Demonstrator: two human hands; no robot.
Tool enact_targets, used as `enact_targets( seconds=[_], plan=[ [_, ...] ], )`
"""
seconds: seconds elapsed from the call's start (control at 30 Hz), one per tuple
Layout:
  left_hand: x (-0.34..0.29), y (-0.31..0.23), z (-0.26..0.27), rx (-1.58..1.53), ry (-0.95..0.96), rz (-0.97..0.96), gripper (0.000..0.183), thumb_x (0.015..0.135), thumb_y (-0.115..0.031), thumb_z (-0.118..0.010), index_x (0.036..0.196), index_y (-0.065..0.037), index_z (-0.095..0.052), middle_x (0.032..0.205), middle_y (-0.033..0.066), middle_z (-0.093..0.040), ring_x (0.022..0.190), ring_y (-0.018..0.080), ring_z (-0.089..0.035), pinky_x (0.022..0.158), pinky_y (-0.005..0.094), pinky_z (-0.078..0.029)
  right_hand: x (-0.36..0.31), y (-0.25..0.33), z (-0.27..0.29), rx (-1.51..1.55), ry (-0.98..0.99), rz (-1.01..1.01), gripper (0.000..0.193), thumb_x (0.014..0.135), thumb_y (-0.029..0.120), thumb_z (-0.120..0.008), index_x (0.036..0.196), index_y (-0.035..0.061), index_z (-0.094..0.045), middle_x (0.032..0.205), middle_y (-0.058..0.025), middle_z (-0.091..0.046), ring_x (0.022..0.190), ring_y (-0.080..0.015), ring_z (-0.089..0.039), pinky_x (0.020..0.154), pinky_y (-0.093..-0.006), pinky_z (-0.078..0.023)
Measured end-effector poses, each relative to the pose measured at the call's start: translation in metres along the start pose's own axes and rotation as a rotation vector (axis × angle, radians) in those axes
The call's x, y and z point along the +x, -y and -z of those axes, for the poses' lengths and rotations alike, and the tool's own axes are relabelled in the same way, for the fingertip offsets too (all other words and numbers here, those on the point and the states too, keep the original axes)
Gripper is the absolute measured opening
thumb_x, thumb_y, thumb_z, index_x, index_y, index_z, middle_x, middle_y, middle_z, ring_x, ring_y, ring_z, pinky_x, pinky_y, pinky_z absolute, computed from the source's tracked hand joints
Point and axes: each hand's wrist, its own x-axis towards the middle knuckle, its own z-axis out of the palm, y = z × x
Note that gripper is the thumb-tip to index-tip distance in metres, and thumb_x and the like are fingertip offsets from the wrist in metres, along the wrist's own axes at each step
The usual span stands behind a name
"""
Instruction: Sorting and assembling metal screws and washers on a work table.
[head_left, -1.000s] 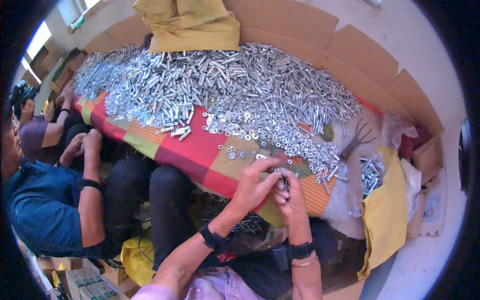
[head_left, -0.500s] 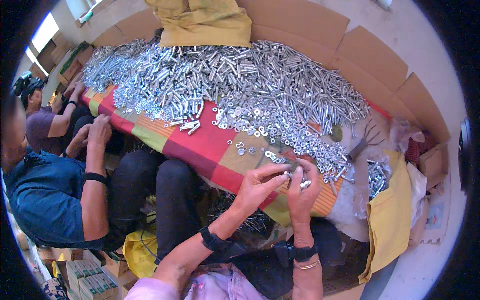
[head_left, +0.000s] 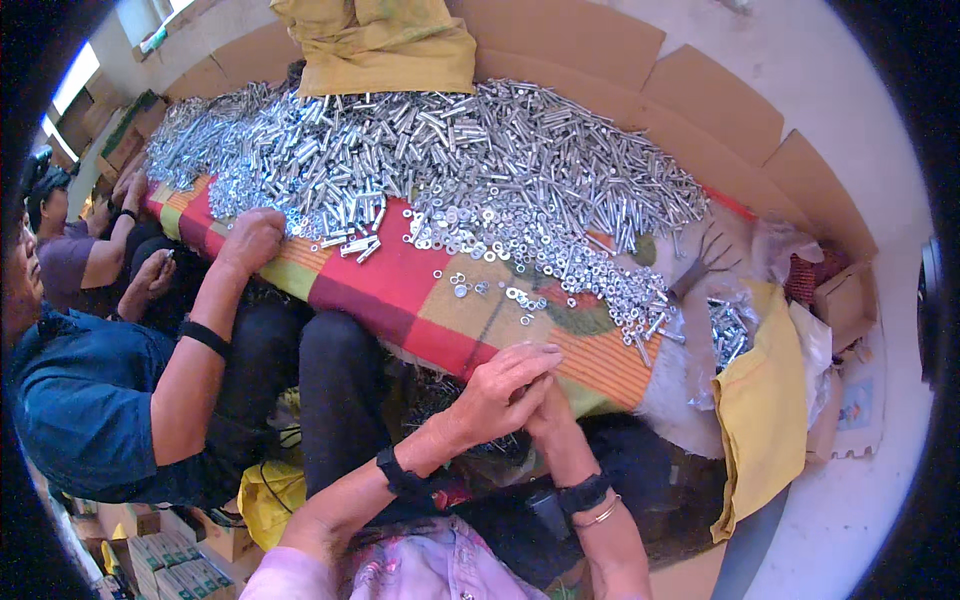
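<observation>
Left grip [head_left: 507,385] now across right grip [head_left: 546,412], co-worker's hand [head_left: 254,238] now over the checked cloth [head_left: 350,293]

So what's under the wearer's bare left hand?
Part of the bare right hand, its fingers mostly hidden by the left hand. Whether either grip holds anything can't be seen: the palms are covered.

Daylight glares through the white window [head_left: 77,77] at far left; silver metal cylinders [head_left: 450,140] glint. Shadow darkens the space below the red-checked, cloth-covered surface [head_left: 350,285]. Brown cardboard panels [head_left: 715,100] bow toward the black fisheye rim.
</observation>
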Motion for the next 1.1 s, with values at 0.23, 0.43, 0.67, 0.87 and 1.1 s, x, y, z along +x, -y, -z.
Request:
enact_targets(
  seconds=[0.23, 0.43, 0.67, 0.87, 1.1],
  plan=[
    [-0.017, -0.003, 0.028, -0.188, -0.238, 0.414, 0.019, 0.084, -0.005, -0.056, 0.1, 0.002, -0.061, 0.092, 0.0121, -0.061, 0.084, 0.0156, -0.059, 0.072, 0.0267, -0.047, 0.01, 0.043, -0.035, 1.211, -0.135, -0.692, 0.014, 0.087, 0.023, -0.054, 0.084, 0.0096, -0.055, 0.052, 0.0039, -0.041, 0.034, -0.004, -0.035, 0.028, -0.0181, -0.026],
    [-0.025, 0.022, 0.041, -0.262, -0.369, 0.495, 0.02, 0.091, -0.01, -0.049, 0.099, 0.004, -0.061, 0.091, 0.0077, -0.062, 0.085, 0.0117, -0.058, 0.076, 0.0245, -0.045, 0.07, 0.072, -0.013, 0.45, -0.536, -0.229, 0.019, 0.09, 0.025, -0.05, 0.091, 0.0064, -0.056, 0.062, -0.0014, -0.057, 0.035, -0.003, -0.033, 0.029, -0.0185, -0.026],
    [-0.024, 0.04, 0.061, -0.296, -0.362, 0.584, 0.024, 0.093, -0.014, -0.047, 0.097, 0.005, -0.062, 0.083, 0.0062, -0.064, 0.081, 0.0109, -0.059, 0.075, 0.0247, -0.046, 0.07, 0.064, 0.029, 0.496, -0.489, -0.215, 0.017, 0.083, 0.024, -0.062, 0.085, 0.0069, -0.058, 0.063, -0.0003, -0.055, 0.036, -0.002, -0.032, 0.03, -0.0181, -0.024],
    [0.0, 0.057, 0.06, -0.223, -0.305, 0.551, 0.023, 0.092, -0.013, -0.047, 0.095, 0.004, -0.063, 0.087, 0.0061, -0.065, 0.082, 0.0117, -0.06, 0.076, 0.0259, -0.046, 0.05, 0.034, 0.038, 0.764, -0.431, -0.408, 0.014, 0.082, 0.021, -0.059, 0.082, 0.0067, -0.057, 0.058, 0.0009, -0.047, 0.035, -0.0033, -0.03, 0.029, -0.0195, -0.023],
    [0.018, 0.059, 0.027, 0.097, -0.117, 0.229, 0.018, 0.08, -0.005, -0.059, 0.097, -0.001, -0.06, 0.097, 0.0147, -0.057, 0.088, 0.0301, -0.056, 0.074, 0.0342, -0.045, 0.046, 0.042, 0.038, 0.852, -0.37, -0.455, 0.014, 0.082, 0.02, -0.058, 0.087, 0.0069, -0.057, 0.059, 0.0008, -0.046, 0.035, -0.0036, -0.029, 0.03, -0.0191, -0.025]
  ],
)
